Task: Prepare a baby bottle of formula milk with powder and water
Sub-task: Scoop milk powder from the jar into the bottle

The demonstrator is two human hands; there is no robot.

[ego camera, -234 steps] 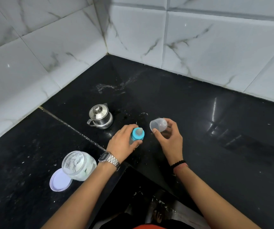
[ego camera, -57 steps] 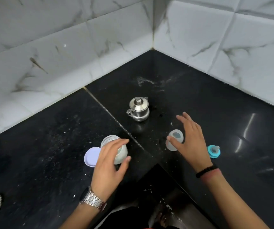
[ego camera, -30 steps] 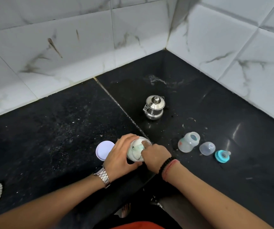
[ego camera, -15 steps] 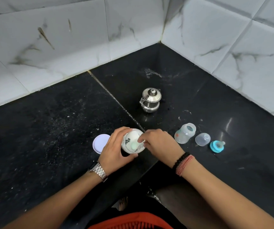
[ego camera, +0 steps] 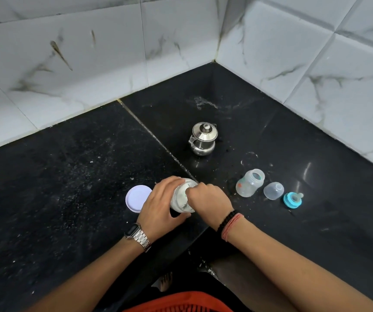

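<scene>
The jar (ego camera: 182,197) is held in the grip of the left hand (ego camera: 160,208), fingers wrapped round its left side, and is tilted with its mouth toward the right. The right hand (ego camera: 208,198) is bunched at that mouth, fingertips inside or just at the rim; whether a scoop is pinched there cannot be told, since the knuckles hide it. The step in hand is judged to be the taking of powder.

To do it well, the jar should be kept low over the worktop (ego camera: 68,176) and tilted only as far as needed, so that no powder is spilled from the open mouth. A level measure should be drawn out slowly and carried the short way right to the bottle (ego camera: 249,183), which lies on its side, open, just beside the right hand. The bottle is best stood upright first, as powder cannot be tipped cleanly into a lying neck.

The lid (ego camera: 136,199) rests just left of the left hand. Right of the bottle lie the cap (ego camera: 273,191) and the teat (ego camera: 293,199); farther back stands the pot (ego camera: 203,139).
</scene>
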